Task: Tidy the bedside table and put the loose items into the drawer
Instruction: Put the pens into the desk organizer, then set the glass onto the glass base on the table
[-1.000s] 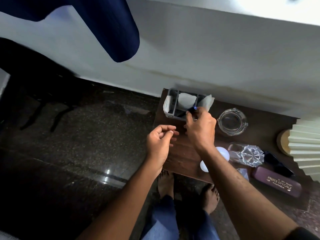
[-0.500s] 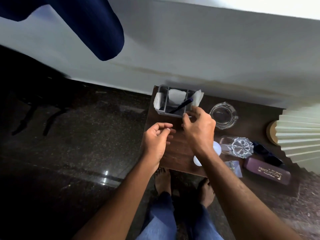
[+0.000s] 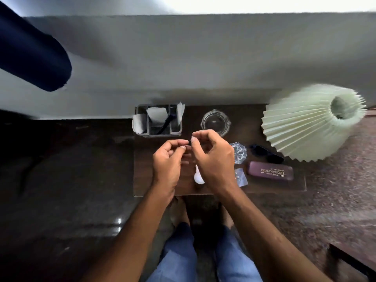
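A dark wooden bedside table [image 3: 154,186] stands against a pale wall. Above its middle, the left hand [image 3: 168,159] and right hand [image 3: 211,157] hover half-curled, holding nothing visible. A pen [image 3: 165,124] leans in the grey organiser [image 3: 158,134] at the table's back left corner.

Maroon glasses case [image 3: 270,171] — pale pleated lampshade [image 3: 301,125]

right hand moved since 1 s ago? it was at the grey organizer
Yes. The right hand has pulled back from the grey organizer toward the person, leaving the pen in it, and now sits beside the left hand over the table.
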